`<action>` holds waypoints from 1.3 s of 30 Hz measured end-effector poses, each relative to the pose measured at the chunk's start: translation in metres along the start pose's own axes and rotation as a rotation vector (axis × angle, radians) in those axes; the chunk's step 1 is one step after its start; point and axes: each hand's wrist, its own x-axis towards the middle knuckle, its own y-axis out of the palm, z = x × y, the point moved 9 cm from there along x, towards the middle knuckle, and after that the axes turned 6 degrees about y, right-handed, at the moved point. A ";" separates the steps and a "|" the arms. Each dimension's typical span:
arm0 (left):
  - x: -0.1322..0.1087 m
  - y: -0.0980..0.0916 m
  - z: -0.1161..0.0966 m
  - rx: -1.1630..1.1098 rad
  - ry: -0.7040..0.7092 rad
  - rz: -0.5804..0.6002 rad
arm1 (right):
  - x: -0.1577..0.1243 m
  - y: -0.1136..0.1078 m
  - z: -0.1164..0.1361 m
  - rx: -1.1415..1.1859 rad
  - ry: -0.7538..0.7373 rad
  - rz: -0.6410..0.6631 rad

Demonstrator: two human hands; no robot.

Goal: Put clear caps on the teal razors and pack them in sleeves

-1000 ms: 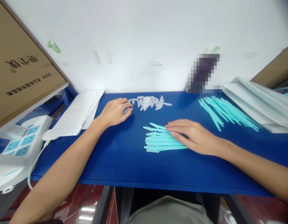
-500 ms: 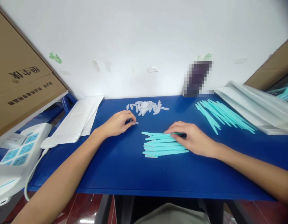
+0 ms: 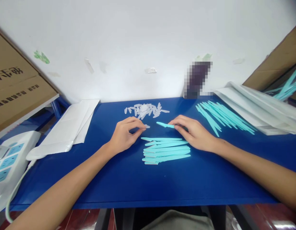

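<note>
My left hand [image 3: 130,134] pinches a small translucent blade cap [image 3: 147,126] between thumb and fingertips. Facing it, my right hand [image 3: 192,131] grips a turquoise eyebrow razor [image 3: 165,125] by its handle, the blade end pointing left toward the cap. A short gap separates cap and razor. Just below lies a row of several turquoise eyebrow razors [image 3: 167,151], side by side with their heads to the left. Behind my hands is a loose heap of translucent caps [image 3: 144,110].
More turquoise razors [image 3: 224,116] lie at the right beside clear plastic bags [image 3: 260,108]. White plastic sleeves [image 3: 66,124] and a power strip [image 3: 13,159] with its cable are at the left. Cardboard boxes [image 3: 16,83] flank the blue table [image 3: 128,185]; a white wall stands behind.
My right hand has lifted a razor off the row and moved it up, free of the others. My left hand has shifted right with its cap, closer to the razor. The view has turned slightly right.
</note>
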 end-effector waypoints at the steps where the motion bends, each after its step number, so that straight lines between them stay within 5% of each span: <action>1: 0.001 -0.001 -0.001 -0.044 -0.025 -0.025 | 0.000 0.002 0.001 -0.008 0.001 0.016; 13: 0.001 0.001 -0.015 -0.131 -0.023 -0.101 | -0.005 0.005 0.024 0.039 -0.052 0.069; 21: 0.003 0.019 -0.034 -0.071 0.162 0.003 | -0.007 0.004 0.036 0.032 -0.119 -0.018; 25: 0.001 0.025 -0.013 0.142 0.120 0.145 | -0.005 0.006 0.024 -0.118 -0.104 -0.009; 31: -0.011 0.030 0.037 0.404 -0.173 0.422 | -0.009 0.012 0.024 -0.234 -0.182 0.084; 39: -0.013 0.036 0.033 0.460 -0.114 0.480 | -0.019 0.018 0.040 -0.174 -0.280 0.214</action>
